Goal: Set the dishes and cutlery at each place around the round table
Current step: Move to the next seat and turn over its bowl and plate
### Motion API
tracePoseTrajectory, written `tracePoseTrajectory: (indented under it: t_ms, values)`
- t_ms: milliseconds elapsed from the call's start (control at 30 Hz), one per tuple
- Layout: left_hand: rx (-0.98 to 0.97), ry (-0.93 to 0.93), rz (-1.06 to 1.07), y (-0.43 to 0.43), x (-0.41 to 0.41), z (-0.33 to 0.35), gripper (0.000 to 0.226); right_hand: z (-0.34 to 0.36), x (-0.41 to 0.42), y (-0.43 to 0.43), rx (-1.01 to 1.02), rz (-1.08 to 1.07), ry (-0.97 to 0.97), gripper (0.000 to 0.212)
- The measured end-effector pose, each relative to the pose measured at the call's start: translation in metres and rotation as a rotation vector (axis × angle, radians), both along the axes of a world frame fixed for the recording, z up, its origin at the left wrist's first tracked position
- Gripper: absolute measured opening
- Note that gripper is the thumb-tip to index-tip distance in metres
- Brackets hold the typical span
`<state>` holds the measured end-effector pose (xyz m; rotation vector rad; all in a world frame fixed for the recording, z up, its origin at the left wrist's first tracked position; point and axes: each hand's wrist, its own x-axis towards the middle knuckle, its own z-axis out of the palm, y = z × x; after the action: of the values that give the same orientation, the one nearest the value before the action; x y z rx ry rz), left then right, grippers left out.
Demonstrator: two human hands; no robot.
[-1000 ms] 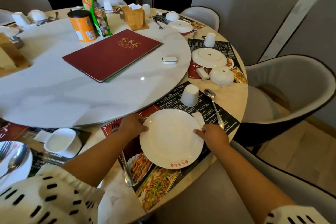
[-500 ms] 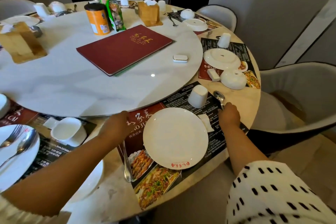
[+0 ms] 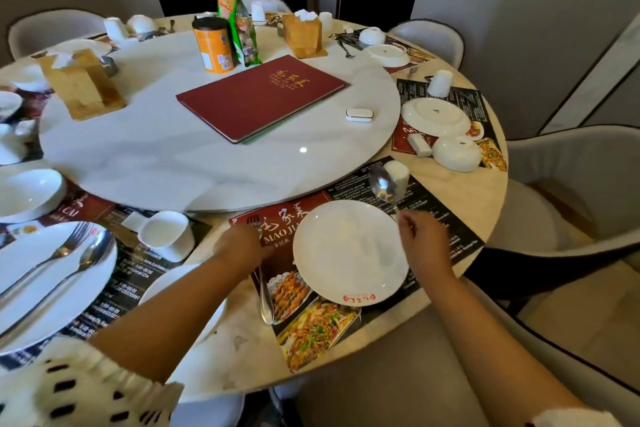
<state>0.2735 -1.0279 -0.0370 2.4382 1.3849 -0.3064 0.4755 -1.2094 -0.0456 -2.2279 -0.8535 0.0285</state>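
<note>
A white plate [image 3: 349,251] lies on the printed placemat [image 3: 311,329] at the near place of the round table [image 3: 485,198]. My right hand [image 3: 420,236] grips the handle of a spoon [image 3: 382,185], whose bowl is lifted over the mat beside an upturned white cup [image 3: 397,173]. On the plate's left, my left hand [image 3: 239,246] is on a fork [image 3: 264,291] that lies on the mat; its tines show above my fingers and its handle points toward me.
A white turntable [image 3: 156,156] carries a red menu [image 3: 259,97], an orange can [image 3: 212,45], a green bag and wooden napkin holders. Left place has a plate [image 3: 41,288] with fork and spoon, a cup [image 3: 166,230], a bowl. Grey chairs ring the table.
My right hand has picked the spoon up from the mat and brought it toward the plate. My left hand has moved from the plate's rim onto the fork.
</note>
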Motion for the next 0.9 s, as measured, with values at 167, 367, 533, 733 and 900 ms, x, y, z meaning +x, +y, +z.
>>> tracePoseTrajectory:
  t_ms: [167,367,533,733,900]
  values:
    - [-0.002,0.044,0.026,0.002,0.006,-0.006,0.026,-0.021,-0.024,0.008,-0.194,0.148,0.000,0.024]
    - [0.037,0.104,-0.080,0.003,0.006,0.008,0.031,-0.032,-0.027,0.010,-0.266,0.163,-0.008,0.027]
    - [-0.162,-0.231,0.115,0.001,0.013,0.034,0.023,-0.035,-0.024,0.011,-0.276,0.162,-0.018,0.027]
    - [-0.808,-0.615,0.358,-0.036,0.051,0.038,0.015,-0.034,-0.025,0.012,-0.268,0.137,0.028,0.031]
    - [-0.953,-0.617,0.416,-0.050,0.071,0.011,0.014,-0.030,-0.026,-0.004,-0.165,0.111,0.027,0.033]
